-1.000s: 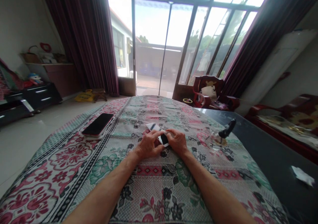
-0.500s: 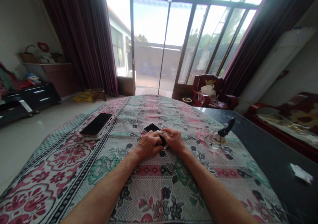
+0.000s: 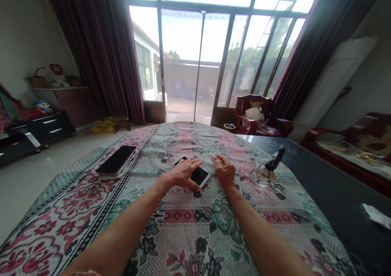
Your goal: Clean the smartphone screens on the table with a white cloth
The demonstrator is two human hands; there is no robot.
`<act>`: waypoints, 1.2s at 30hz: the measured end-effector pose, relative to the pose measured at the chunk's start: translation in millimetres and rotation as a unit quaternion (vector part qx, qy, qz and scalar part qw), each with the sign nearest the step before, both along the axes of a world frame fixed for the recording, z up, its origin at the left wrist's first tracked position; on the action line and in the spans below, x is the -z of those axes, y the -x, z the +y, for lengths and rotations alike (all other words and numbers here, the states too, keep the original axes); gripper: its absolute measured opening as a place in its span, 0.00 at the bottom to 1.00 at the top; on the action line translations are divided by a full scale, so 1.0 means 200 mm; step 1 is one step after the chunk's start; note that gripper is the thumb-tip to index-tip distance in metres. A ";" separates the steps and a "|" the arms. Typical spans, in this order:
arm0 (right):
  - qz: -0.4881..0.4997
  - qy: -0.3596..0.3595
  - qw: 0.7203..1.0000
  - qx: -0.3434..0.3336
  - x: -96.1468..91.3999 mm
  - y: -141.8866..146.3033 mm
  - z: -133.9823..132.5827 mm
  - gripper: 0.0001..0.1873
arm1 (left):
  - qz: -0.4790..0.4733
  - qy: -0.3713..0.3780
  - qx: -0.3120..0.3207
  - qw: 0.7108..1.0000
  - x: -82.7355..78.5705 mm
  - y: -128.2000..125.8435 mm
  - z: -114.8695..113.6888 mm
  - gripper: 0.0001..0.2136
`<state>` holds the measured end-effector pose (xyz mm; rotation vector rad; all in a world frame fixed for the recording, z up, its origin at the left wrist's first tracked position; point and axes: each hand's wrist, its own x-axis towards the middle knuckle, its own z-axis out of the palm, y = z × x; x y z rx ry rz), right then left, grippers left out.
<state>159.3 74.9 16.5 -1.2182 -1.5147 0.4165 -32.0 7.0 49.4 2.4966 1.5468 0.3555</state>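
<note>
A white smartphone [image 3: 200, 176] with a dark screen lies on the patterned tablecloth in front of me. My left hand [image 3: 185, 172] spans it, thumb at the near long edge and fingers over the far one, covering its middle. To the right, apart from the phone, my right hand [image 3: 225, 171] is closed. A small white thing [image 3: 213, 158] pokes out past its fingertips; its kind is hard to make out. Further left, a larger black phone [image 3: 117, 160] with a reddish edge rests on something pale.
A clear glass vessel [image 3: 263, 175] with a black upright part stands on the cloth at the right. Beside it runs a dark tabletop [image 3: 308, 178] with a crumpled white piece [image 3: 376, 215]. Beyond the table are a red wooden chair [image 3: 253, 109] and glass doors.
My right hand has left the phone and moved right with the white thing. My left hand now stretches across the phone, uncovering more of its near end. The camera view tilted slightly up.
</note>
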 end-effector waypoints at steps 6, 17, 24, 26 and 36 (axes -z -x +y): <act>-0.026 -0.011 0.999 -0.029 0.01 0.03 -0.02 0.17 | -0.016 0.030 -0.019 0.999 0.03 0.11 0.04 0.52; -0.213 -0.147 0.948 -0.185 -0.04 0.12 -0.10 0.15 | -0.058 -0.048 -0.053 0.996 0.09 0.22 0.07 0.46; -0.383 -0.102 0.909 -0.131 -0.07 0.07 -0.11 0.12 | -0.064 -0.049 -0.045 0.996 0.08 0.22 0.06 0.45; -0.364 -0.082 0.926 -0.062 -0.06 0.02 -0.07 0.12 | -0.057 -0.037 -0.051 0.996 0.08 0.22 0.07 0.45; -0.231 -0.173 0.957 -0.023 -0.01 0.00 0.00 0.16 | -0.023 -0.054 0.047 0.997 0.08 0.05 0.04 0.46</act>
